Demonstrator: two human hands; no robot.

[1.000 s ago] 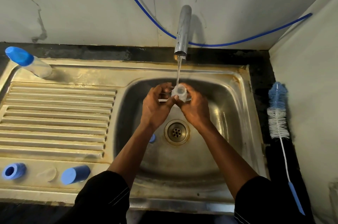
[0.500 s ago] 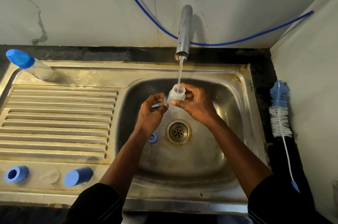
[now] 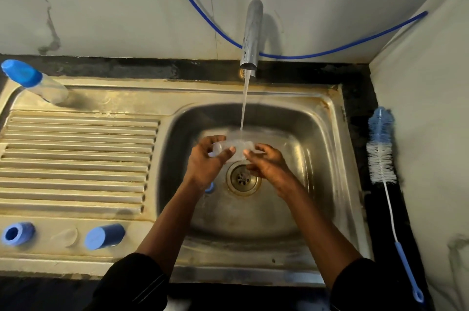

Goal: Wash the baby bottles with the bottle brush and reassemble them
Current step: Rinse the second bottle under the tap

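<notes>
Both hands meet over the drain (image 3: 243, 178), sharing a clear baby bottle (image 3: 234, 146) that lies sideways under the tap's water stream (image 3: 243, 107). It is motion-blurred. The left hand (image 3: 206, 164) curls round one end and the right hand (image 3: 270, 167) pinches the other. A small blue part (image 3: 210, 187) lies in the basin just under the left wrist. The bottle brush (image 3: 380, 150) lies well out past the right hand. Far off the left hand's side lie a capped bottle (image 3: 34, 82), a blue collar ring (image 3: 16, 233) and a blue cap (image 3: 104, 235).
</notes>
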